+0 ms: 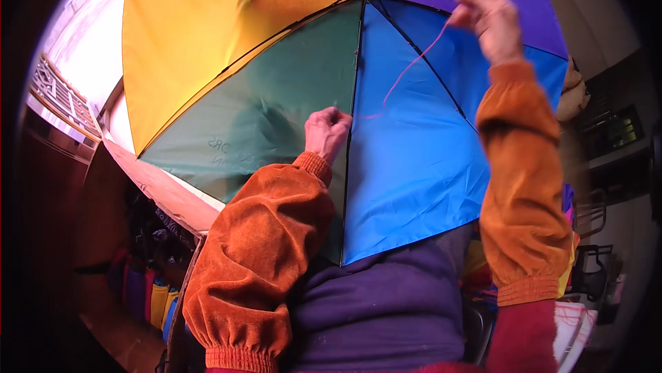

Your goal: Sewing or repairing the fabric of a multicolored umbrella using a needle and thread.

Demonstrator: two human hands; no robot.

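Note:
An open umbrella point(420, 180) with rainbow panels fills the space before me, its inner side and black ribs facing me. My left hand point(325, 133) is closed at the dark rib point(358, 62) between the green and blue panels, fingertips pinching there; exactly what lies between them is hidden. From that spot a pink thread point(405, 73) runs in a loose curve up to my right hand point(487, 22). Raised over the blue and purple panels, my right hand pinches the thread's upper end, slightly blurred. Whether it holds a needle cannot be made out.
Orange-brown sleeve covers point(255, 235) wrap both forearms. Dark purple cloth point(379, 304) lies across my lap below the umbrella's edge. At lower left are folded colourful umbrellas point(155, 300) beside a cardboard edge point(169, 197). A white container point(574, 328) stands at lower right.

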